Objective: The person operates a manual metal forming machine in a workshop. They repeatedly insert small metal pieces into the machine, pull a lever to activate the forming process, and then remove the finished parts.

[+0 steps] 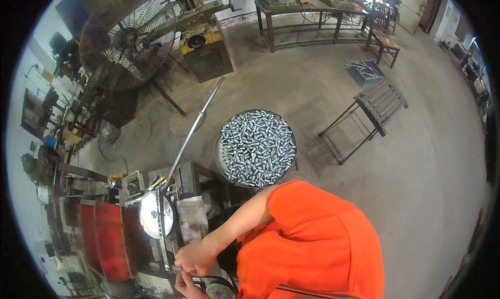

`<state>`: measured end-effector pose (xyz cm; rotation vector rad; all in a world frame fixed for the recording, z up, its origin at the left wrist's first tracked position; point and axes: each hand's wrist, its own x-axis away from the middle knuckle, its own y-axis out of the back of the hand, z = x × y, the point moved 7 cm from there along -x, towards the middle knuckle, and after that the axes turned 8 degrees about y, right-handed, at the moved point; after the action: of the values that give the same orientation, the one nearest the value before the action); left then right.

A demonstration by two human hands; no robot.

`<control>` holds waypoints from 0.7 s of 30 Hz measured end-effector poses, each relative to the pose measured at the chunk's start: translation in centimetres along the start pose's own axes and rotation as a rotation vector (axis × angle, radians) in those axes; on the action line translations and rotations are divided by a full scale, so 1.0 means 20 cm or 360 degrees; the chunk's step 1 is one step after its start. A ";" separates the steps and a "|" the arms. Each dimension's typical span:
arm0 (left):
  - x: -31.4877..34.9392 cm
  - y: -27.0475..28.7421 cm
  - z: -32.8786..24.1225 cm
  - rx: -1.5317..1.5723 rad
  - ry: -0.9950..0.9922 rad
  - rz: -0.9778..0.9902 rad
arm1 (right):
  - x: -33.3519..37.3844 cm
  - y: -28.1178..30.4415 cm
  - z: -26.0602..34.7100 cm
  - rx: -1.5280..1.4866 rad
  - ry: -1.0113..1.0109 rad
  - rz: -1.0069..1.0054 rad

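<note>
My right hand [195,258] reaches left from the orange sleeve, its fingers curled closed at the lower end of a flat metal bar [162,231]. Just below it is my left hand [188,285], with fingertips pinched together close to the right hand. Whatever either hand grips is too small or hidden. Beside the bar is a white round disc [151,214] on the machine. A long metal rod [194,129] slants up and right from this machine. A dark round wheel [219,290] sits right of my left hand.
A round pan [221,161] heaped with small shiny metal cylinders [258,148] stands beyond my arm. A slatted stool [380,103], a blue crate of rods [367,74] and a workbench [312,10] are farther off. A large fan [125,38] stands far left; red panels [107,241] are near left.
</note>
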<state>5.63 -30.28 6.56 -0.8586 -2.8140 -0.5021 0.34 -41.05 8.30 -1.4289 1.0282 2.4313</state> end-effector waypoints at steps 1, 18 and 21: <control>0.00 0.01 0.01 -0.0178 0.0011 0.0009 | 0.00 -0.02 0.00 -0.0009 0.0003 0.0052; 0.24 0.28 -0.01 -0.0041 0.0018 -0.0308 | -0.23 -0.27 0.18 -0.0616 0.0302 0.0947; 0.34 0.40 0.17 0.0258 0.0223 -0.0379 | -0.30 -0.35 0.19 -0.0482 0.0496 0.0957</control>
<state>4.43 -19.35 7.27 -0.4425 -2.7927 -0.3422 3.80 -32.18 11.02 -1.8613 1.3661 2.9423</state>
